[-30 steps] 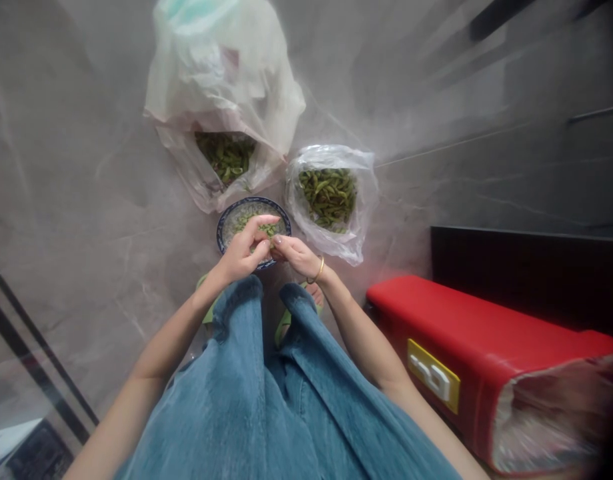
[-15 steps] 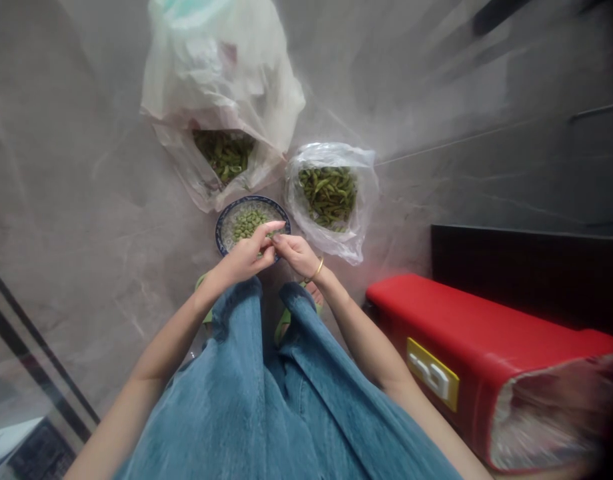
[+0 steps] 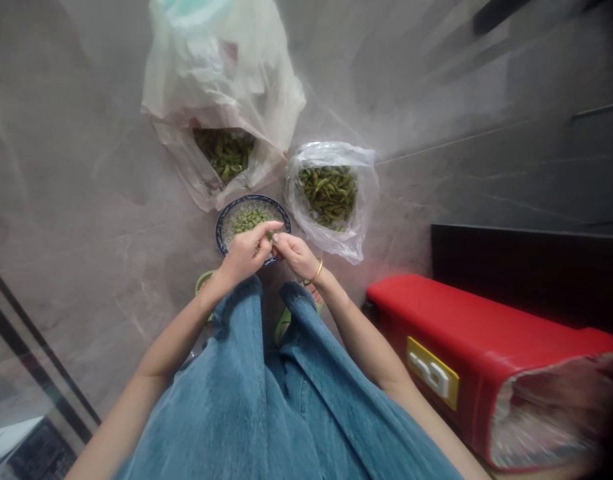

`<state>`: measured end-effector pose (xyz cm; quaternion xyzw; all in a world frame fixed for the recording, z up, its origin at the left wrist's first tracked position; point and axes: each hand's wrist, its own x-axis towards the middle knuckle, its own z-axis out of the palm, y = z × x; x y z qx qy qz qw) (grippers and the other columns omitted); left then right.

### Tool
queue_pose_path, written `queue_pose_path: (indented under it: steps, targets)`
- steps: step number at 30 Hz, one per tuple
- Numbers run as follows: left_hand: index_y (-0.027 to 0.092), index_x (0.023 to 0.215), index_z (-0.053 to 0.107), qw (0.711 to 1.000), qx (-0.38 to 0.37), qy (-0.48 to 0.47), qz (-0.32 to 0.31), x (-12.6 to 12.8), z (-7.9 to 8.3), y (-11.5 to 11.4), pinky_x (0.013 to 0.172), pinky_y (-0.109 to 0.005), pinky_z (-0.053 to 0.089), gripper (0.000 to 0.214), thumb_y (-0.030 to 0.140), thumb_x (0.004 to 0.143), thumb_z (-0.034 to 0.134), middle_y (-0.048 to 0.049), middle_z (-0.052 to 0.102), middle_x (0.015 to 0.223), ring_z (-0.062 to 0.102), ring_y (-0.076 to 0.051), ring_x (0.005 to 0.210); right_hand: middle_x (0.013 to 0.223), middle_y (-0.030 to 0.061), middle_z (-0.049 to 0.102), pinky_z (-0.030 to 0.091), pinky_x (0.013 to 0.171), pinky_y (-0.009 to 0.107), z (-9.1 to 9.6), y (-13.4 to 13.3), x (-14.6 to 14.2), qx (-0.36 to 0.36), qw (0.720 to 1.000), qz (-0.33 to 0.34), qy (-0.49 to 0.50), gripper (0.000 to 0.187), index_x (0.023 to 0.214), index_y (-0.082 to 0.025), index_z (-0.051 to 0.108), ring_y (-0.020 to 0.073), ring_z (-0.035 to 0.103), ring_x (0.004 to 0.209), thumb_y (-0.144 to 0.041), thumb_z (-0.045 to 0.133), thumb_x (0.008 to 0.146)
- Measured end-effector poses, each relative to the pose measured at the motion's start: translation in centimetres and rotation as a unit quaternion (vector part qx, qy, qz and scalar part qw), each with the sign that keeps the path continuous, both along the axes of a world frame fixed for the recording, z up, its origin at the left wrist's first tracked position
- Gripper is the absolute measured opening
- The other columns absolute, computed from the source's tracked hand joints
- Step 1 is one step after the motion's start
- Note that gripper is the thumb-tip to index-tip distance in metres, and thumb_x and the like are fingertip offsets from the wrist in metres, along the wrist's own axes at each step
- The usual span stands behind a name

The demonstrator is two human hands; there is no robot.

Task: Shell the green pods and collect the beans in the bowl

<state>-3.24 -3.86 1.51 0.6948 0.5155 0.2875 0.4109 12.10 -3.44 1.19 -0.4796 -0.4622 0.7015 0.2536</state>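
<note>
My left hand (image 3: 245,254) and my right hand (image 3: 295,254) meet over the near rim of a blue-rimmed bowl (image 3: 225,225) on the floor. Both pinch a small green bean pod (image 3: 269,235) between their fingertips. Shelled green beans (image 3: 251,219) lie in the bowl. A gold bangle (image 3: 317,271) circles my right wrist. Beyond the bowl, a large white plastic bag (image 3: 219,73) holds green pods at its mouth. To the right of it stands a smaller clear bag (image 3: 331,193) full of pods.
My blue jeans (image 3: 266,400) and green sandals (image 3: 204,283) fill the lower middle. A red box (image 3: 481,347) with a yellow latch lies at the right beside a dark cabinet (image 3: 526,273). The floor is grey stone tile (image 3: 86,200).
My left hand's fingers have curled down from a raised pose and closed onto the pod together with the right hand. More of the beans in the bowl show now.
</note>
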Motion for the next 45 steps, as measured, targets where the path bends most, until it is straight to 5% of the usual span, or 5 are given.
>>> queue_pose_path:
  steps: [8,16,24,30,45]
  targets:
    - [0.014,0.113,0.059,0.996,0.074,0.036,-0.023,0.3,-1.1,-0.5,0.09,-0.026,0.052,0.031,0.014,0.09,0.039,-0.0082,0.07,0.109,0.066,-0.014,0.1,0.053,-0.0044,0.045,0.032,0.05,0.023,-0.6,-0.1,-0.2,-0.063,0.998,-0.018,0.022,0.04,0.06,-0.018,0.046,0.0078,0.039,0.05,-0.054,0.054,0.078]
    - [0.013,0.12,0.055,0.989,0.114,0.075,-0.053,-0.3,-2.2,-0.7,0.086,-0.029,0.054,0.032,0.013,0.091,0.039,-0.0105,0.07,0.105,0.067,-0.016,0.096,0.051,-0.005,0.046,0.025,0.042,0.021,-0.7,-0.2,-0.6,-0.162,0.986,-0.018,0.032,0.012,0.066,-0.019,0.046,0.007,0.036,0.044,-0.026,0.041,0.074]
    - [0.013,0.126,0.048,0.992,0.109,0.049,-0.043,-0.5,-2.2,-0.5,0.093,-0.027,0.052,0.037,0.013,0.09,0.039,-0.0112,0.066,0.117,0.064,-0.015,0.107,0.055,-0.0042,0.05,0.023,0.041,0.021,-0.7,0.3,-0.4,-0.179,0.983,-0.011,0.046,0.024,0.07,-0.018,0.047,0.0066,0.037,0.044,-0.04,0.044,0.08]
    - [0.013,0.127,0.044,0.994,0.105,0.04,0.011,0.0,-2.2,-0.9,0.07,-0.019,0.053,0.038,0.012,0.089,0.041,0.0006,0.066,0.075,0.063,-0.008,0.065,0.046,-0.0053,0.044,0.026,0.043,0.02,-1.1,0.2,-0.5,-0.11,0.994,-0.022,0.015,0.024,0.061,-0.018,0.048,0.0068,0.037,0.045,-0.037,0.047,0.076]
    - [0.012,0.133,0.043,0.965,0.217,0.145,-0.024,0.0,-3.5,-1.0,0.07,-0.024,0.052,0.043,0.012,0.09,0.041,-0.0045,0.067,0.078,0.063,-0.013,0.069,0.052,-0.0051,0.047,0.025,0.042,0.02,-0.8,0.2,-0.8,-0.185,0.981,0.0,-0.057,0.015,0.066,-0.02,0.042,0.0072,0.034,0.042,-0.02,0.035,0.079]
